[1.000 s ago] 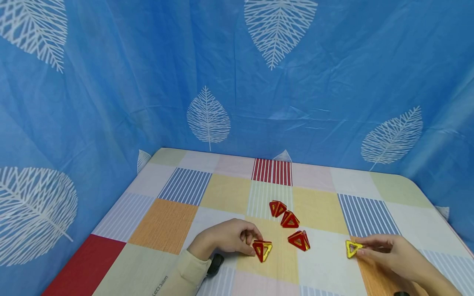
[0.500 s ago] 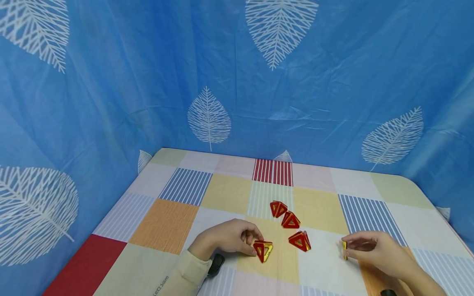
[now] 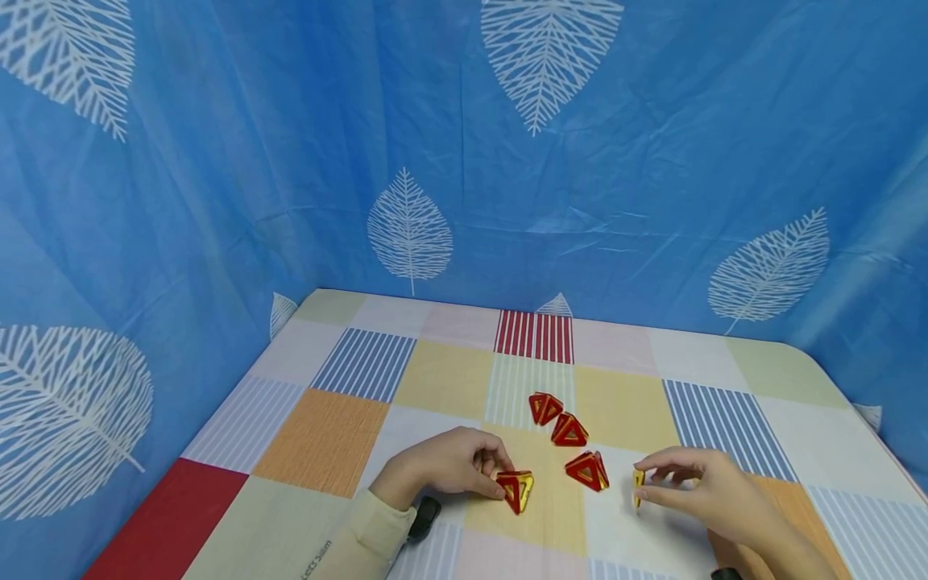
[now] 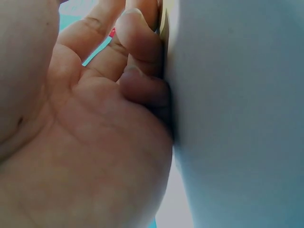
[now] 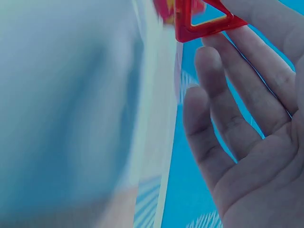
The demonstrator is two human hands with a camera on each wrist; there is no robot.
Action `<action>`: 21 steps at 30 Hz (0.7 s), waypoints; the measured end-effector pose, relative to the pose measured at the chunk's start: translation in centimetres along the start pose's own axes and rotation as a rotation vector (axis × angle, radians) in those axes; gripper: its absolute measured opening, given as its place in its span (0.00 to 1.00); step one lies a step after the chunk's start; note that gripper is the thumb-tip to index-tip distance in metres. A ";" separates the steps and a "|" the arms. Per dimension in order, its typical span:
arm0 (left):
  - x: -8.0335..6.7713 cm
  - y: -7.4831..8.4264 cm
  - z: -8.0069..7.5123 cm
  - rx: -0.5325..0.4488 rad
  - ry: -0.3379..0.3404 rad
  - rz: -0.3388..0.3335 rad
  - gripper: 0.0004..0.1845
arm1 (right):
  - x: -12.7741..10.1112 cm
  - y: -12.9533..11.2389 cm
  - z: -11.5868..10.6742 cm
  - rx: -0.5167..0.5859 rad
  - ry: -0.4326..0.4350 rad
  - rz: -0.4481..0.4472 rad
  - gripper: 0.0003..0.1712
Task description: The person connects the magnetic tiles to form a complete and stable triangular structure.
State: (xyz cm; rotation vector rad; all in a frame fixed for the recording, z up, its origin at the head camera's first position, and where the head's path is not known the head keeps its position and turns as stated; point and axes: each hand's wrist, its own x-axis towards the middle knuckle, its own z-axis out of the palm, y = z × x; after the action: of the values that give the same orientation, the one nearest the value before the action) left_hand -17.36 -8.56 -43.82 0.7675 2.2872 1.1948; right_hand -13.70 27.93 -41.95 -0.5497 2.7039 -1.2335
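Note:
In the head view, my left hand (image 3: 460,463) rests at the middle front of the table, thumb and fingertips pinching a small pyramid of red and yellow triangular magnetic tiles (image 3: 511,485). The left wrist view shows mostly its palm and curled fingers. To the right, my right hand (image 3: 714,487) pinches a triangular magnetic tile (image 3: 639,489), held upright and nearly edge-on. It looks yellow from the head, but red in the right wrist view, where the tile frame (image 5: 182,29) sits near the fingertips; whether two are stacked I cannot tell.
Three red and yellow tile clusters stand between the hands and farther back: a far one (image 3: 545,408), a middle one (image 3: 569,431) and a near one (image 3: 588,470). A patchwork cloth covers the table (image 3: 435,370). Behind hangs a blue leaf-print curtain (image 3: 326,161).
My right hand has moved left across the table with its tile, which has turned from face-on to edge-on. The left hand and its pyramid have barely moved.

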 end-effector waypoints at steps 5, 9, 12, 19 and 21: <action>0.1 0.0 0.0 0.018 0.002 0.001 0.10 | 0.5 -1.3 1.7 0.081 -0.052 -0.146 0.11; 0.1 0.1 0.0 0.031 0.004 0.006 0.10 | 1.2 -2.8 3.2 0.116 -0.089 -0.180 0.11; 0.2 0.2 0.0 0.046 0.007 0.014 0.09 | 1.8 -3.8 4.5 0.158 -0.129 -0.179 0.13; 0.2 0.3 0.0 0.076 0.009 0.022 0.09 | 3.2 -5.5 7.2 0.179 -0.167 -0.126 0.12; 0.1 0.3 0.0 0.084 0.010 0.024 0.09 | 3.6 -5.8 7.8 0.146 -0.149 -0.125 0.11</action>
State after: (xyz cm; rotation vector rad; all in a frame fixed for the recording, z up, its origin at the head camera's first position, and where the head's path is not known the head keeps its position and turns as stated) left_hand -17.35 -8.31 -43.61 0.8235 2.3561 1.1213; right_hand -13.49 17.56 -42.63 -0.7674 2.4678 -1.3480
